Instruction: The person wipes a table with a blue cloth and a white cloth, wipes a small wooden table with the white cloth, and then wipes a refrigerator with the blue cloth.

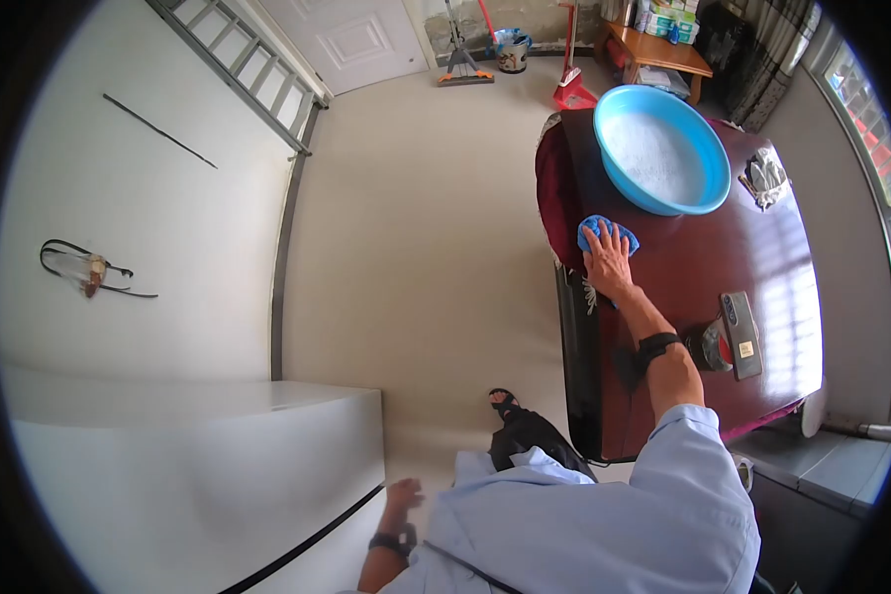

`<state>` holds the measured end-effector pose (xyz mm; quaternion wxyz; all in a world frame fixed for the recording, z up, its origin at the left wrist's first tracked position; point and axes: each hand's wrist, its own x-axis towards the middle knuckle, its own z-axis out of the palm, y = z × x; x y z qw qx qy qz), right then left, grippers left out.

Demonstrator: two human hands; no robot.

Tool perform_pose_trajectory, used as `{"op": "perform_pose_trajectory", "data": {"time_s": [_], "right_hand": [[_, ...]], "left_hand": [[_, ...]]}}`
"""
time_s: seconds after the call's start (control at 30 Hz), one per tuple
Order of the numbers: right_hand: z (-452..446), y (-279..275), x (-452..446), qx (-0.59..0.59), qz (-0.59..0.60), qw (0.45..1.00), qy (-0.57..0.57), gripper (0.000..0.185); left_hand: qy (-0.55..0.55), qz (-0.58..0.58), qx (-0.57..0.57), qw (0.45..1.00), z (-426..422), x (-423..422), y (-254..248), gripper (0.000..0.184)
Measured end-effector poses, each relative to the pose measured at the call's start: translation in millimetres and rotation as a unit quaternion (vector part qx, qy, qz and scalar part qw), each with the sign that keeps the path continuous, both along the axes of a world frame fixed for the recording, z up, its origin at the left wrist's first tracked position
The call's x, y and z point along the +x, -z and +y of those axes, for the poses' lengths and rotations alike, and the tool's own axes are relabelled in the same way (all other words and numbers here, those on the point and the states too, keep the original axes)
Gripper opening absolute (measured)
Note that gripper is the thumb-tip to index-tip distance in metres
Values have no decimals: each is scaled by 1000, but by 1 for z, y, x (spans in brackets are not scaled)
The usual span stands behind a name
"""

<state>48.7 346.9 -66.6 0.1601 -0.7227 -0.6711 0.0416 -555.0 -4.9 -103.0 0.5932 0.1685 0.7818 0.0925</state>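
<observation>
My right hand [609,265] presses a blue cloth [594,226] onto the dark red wooden table [663,257], close to its left edge. Its fingers are spread over the cloth, which shows around the fingertips. Just beyond the cloth stands a light blue basin [715,163] with whitish, sudsy-looking water in it. My left hand [403,495] hangs low at my side, near the white cabinet-like surface, and touches nothing I can see. It is small and blurred, so its fingers are not clear.
A phone [742,335] rests by a dark round container [710,348] on the table's right part. A crumpled grey-white item [765,178] lies at the far right. Mop [465,74], bucket [512,49] and red dustpan [574,94] stand at the back. A ladder [247,59] is at the left wall.
</observation>
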Motion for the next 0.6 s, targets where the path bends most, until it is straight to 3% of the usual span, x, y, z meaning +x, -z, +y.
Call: {"op": "perform_pose_trajectory", "data": {"time_s": [0.1,0.2,0.3,0.33,0.47,0.53,0.6], "right_hand": [[0,-1,-1,2,5,1000,4,58],[7,4,-2,13,21,999,23,55],[25,1,-3,4,29,999,37,54],[33,-1,-3,6,24,999,39,55],[77,9,-2,16,17,998,66,54],[103,10,-2,19,9,997,79,53],[130,11,-5,26,2,995,101,51]], "left_hand": [[-17,10,52,998,64,-3,-42,30],[-20,-21,63,998,94,-29,-36,29],[67,-57,-3,996,119,-67,-12,47],[17,-57,-19,998,126,-72,-11,48],[-4,-34,-21,999,172,-85,-3,21],[179,-21,12,983,199,-101,0,19],[169,-7,-1,986,237,-108,-3,19]]}}
